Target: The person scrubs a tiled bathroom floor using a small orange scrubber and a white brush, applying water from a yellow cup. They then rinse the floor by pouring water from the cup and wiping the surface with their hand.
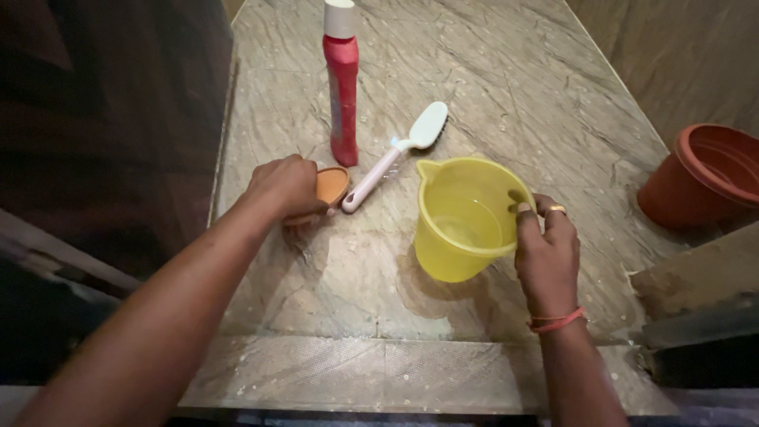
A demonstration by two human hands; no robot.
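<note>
- The right hand (547, 257), right of centre in the frame, has its thumb hooked over the rim of a translucent yellow plastic jug (466, 217) and its fingers wrapped at the jug's right side, grasping it there; a gold ring sits on one finger and a red thread circles the wrist.
- The jug stands on the floor at the middle of the frame, its pouring spout pointing to the upper left, with a little clear water in the bottom.
- The left hand (286, 187), left of centre, curls knuckles-up over a small round orange scrubber (331, 187), clenched around its near edge; only the far half of the scrubber shows past the fingers.
- Just beside the scrubber, the pink handle end of a scrubbing brush (395, 155) nearly touches it; the brush runs diagonally to its pale green head at upper centre.
- A tall red spray bottle (342, 95) with a white cap stands upright at top centre, just left of the brush.
- All of this rests on a grey-brown veined stone floor (506, 87), speckled with pale flecks; a damp patch spreads under and in front of the jug.
- A ribbed stone threshold strip (379, 372) crosses the lower frame.
- A dark wooden panel (111, 119) fills the upper left.
- A terracotta-coloured plastic tub (708, 174) sits at the right edge against a brown wall (680, 55).
</note>
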